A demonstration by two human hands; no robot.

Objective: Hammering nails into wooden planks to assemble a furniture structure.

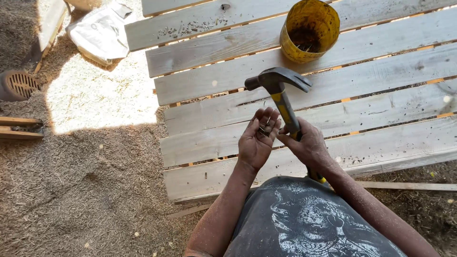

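My right hand (307, 145) grips the yellow-and-black handle of a claw hammer (280, 88), its dark head raised over the boards. My left hand (257, 138) is cupped beside it, palm up, holding a few small nails in the fingers. The fingertips of both hands meet near the hammer handle. Below them lies a panel of weathered grey wooden planks (362, 95) nailed side by side. A yellow plastic tub (310, 31) with dark nails inside stands on the planks at the far side.
Sawdust covers the ground (85, 181) to the left. A crumpled white sack (102, 31) lies at the top left, a round metal grate (19, 84) at the left edge, wood offcuts (19, 128) below it. A thin wooden strip (409, 186) lies along the near right edge.
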